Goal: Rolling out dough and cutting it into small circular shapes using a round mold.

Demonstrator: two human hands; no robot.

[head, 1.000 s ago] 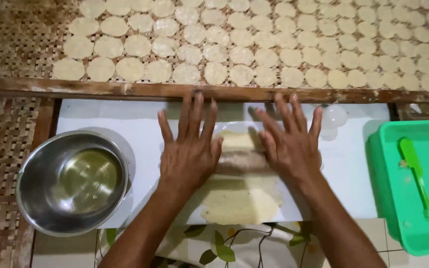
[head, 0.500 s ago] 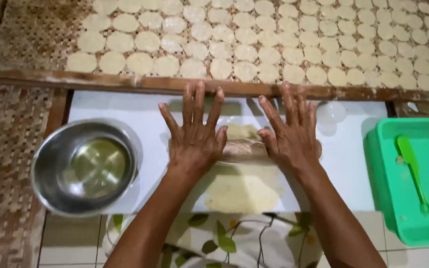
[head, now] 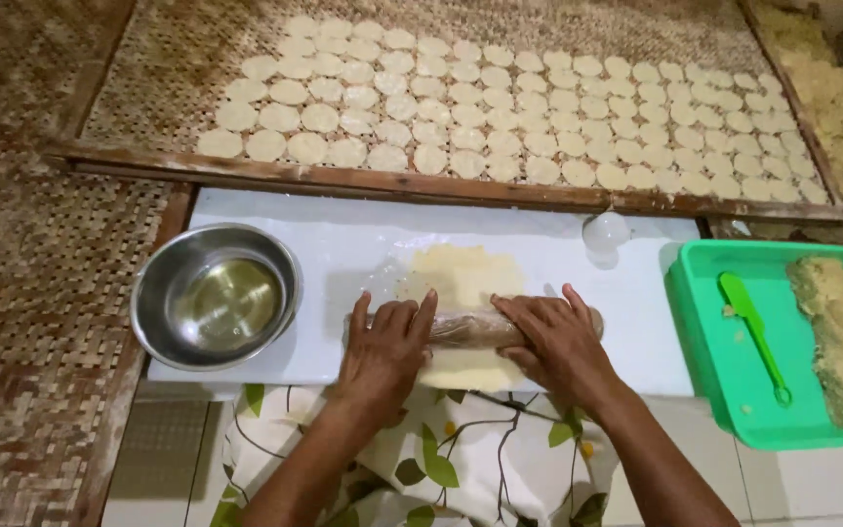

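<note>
Left hand [head: 382, 351] and right hand [head: 560, 344] flat on rolling pin [head: 475, 329], fingers spread, gripping nothing. Pin lies across dough [head: 465, 278] on white board [head: 343, 244], near edge. Steel bowl [head: 215, 295] left, green tray [head: 724, 390] right.

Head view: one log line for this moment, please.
left hand: palm on rolling pin | right hand: palm on rolling pin | dough sheet: under pin, on white board | steel bowl: left of board
</note>
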